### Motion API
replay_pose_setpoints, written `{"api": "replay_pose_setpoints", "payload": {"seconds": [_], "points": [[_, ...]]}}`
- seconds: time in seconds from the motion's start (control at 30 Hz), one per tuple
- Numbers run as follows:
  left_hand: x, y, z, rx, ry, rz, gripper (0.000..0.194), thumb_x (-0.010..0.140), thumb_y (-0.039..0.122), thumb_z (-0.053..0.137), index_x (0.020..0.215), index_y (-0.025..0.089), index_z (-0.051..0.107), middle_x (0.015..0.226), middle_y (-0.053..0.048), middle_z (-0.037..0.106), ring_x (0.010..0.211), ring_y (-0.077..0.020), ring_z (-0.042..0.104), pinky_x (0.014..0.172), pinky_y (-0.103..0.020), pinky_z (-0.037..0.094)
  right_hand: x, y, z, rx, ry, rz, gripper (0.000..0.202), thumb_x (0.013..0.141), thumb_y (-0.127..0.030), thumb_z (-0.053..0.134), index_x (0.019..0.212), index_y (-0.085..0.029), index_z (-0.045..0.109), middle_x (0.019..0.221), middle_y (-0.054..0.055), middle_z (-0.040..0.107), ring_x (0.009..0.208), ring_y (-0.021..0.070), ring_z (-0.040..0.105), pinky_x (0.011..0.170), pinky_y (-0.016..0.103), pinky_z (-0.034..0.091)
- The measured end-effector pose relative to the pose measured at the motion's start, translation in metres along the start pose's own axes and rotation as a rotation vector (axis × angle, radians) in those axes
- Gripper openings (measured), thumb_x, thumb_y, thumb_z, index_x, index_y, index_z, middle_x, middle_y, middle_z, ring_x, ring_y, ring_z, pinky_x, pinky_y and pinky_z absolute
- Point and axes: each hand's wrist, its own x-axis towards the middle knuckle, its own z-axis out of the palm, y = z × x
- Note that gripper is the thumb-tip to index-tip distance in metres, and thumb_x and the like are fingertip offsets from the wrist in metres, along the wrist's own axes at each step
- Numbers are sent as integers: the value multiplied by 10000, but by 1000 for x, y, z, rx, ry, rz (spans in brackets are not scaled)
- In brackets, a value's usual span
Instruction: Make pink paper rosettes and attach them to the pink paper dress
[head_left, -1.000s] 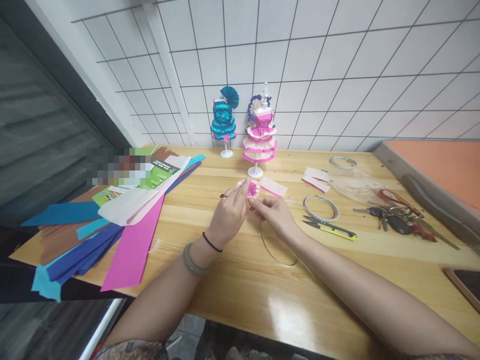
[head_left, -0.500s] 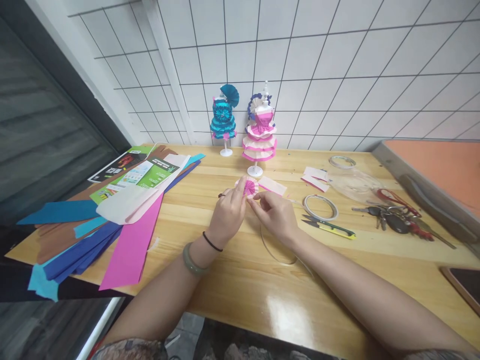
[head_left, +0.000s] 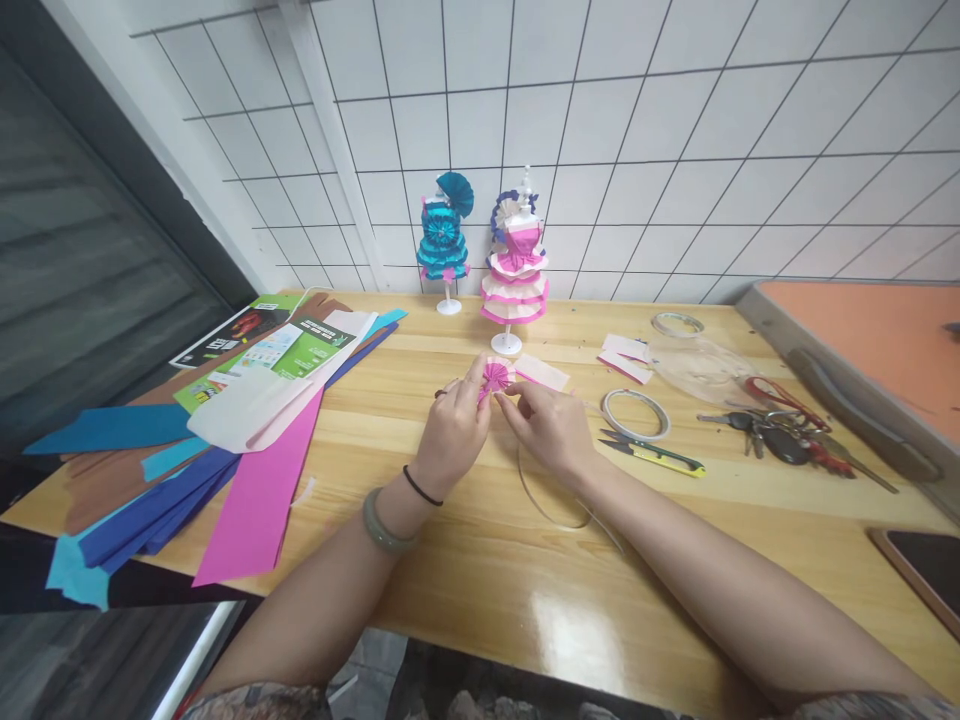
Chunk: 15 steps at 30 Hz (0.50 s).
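Note:
A small pleated pink-and-white paper rosette (head_left: 496, 376) is held between my two hands at the middle of the table. My left hand (head_left: 454, 420) grips its left side with the fingers closed. On its lower right edge, my right hand (head_left: 546, 420) pinches with thumb and forefinger. Just behind stands a small dress form in a pink and white ruffled paper dress (head_left: 516, 275). A pink-edged white paper strip (head_left: 543, 373) lies right behind my right hand. A thin pale strip (head_left: 540, 510) curls on the table below that hand.
Coloured paper sheets (head_left: 255, 490) and packets cover the left side. A teal dress form (head_left: 442, 240) stands at the back. To the right are a tape roll (head_left: 636, 414), yellow snips (head_left: 660, 456), keys (head_left: 784, 440), a plastic bag (head_left: 697, 370) and a phone (head_left: 922, 570).
The view has shifted slightly. The rosette is tilted a little differently, and more of its pink face shows between my fingers. Both hands keep their hold.

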Motion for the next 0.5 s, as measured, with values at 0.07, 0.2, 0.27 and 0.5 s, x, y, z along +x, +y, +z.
{"api": "replay_pose_setpoints", "payload": {"seconds": [0.07,0.2,0.27,0.5], "points": [[0,1,0,-43,8,-37,513,833,161,450,1327,159,310,1058,-103,619,941,-176,589,866,-324,455,0,0,0,-7,-5,-4,284,860,-390,437,867,-183,631,556,15,625,501,131,554,500,229,315],[2,-3,4,-297,30,-249,534,794,173,524,1298,179,348,1009,-74,634,930,-150,600,842,-291,473,-2,1,0,-37,7,-32,278,854,-405,448,828,-164,584,560,17,604,498,126,535,490,232,299],[3,-8,8,-471,33,-394,569,775,183,554,1299,170,334,958,-68,642,899,-139,612,799,-269,490,-4,2,0,-30,13,-64,261,854,-392,451,800,-163,563,585,20,600,507,121,529,496,231,307],[4,-12,13,-714,35,-557,579,738,177,592,1271,151,368,873,-60,636,885,-140,619,784,-264,489,-6,0,0,38,2,-167,219,868,-348,437,926,-170,550,731,44,642,534,113,542,532,240,354]]}}
